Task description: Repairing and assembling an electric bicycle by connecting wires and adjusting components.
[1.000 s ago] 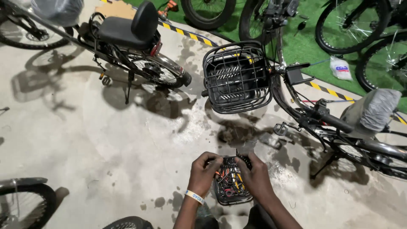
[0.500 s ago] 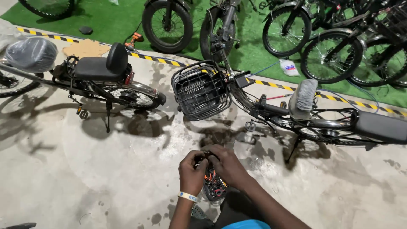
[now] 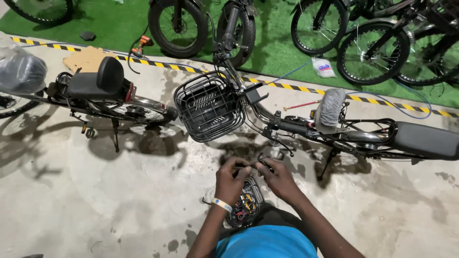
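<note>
A person in a blue top is looking down at both hands, held close together just in front of the body. The left hand (image 3: 231,179), with a pale wristband, and the right hand (image 3: 279,180) are pinching a small dark part (image 3: 264,165) between their fingertips; what kind of part it is, is too small to tell. Directly beneath the hands is sitting a small round container of mixed parts (image 3: 245,205), some red and yellow. The work is looking to be in progress: the part is being held clear of the container and is not touching any bicycle. Just beyond the hands is standing a bicycle with a black wire basket (image 3: 209,106) and a wrapped saddle (image 3: 331,108). To the left is a second bicycle with a black padded seat (image 3: 95,81). Farthest off, more wheels are resting on green turf (image 3: 110,24) behind a yellow-and-black striped line (image 3: 291,87).
</note>
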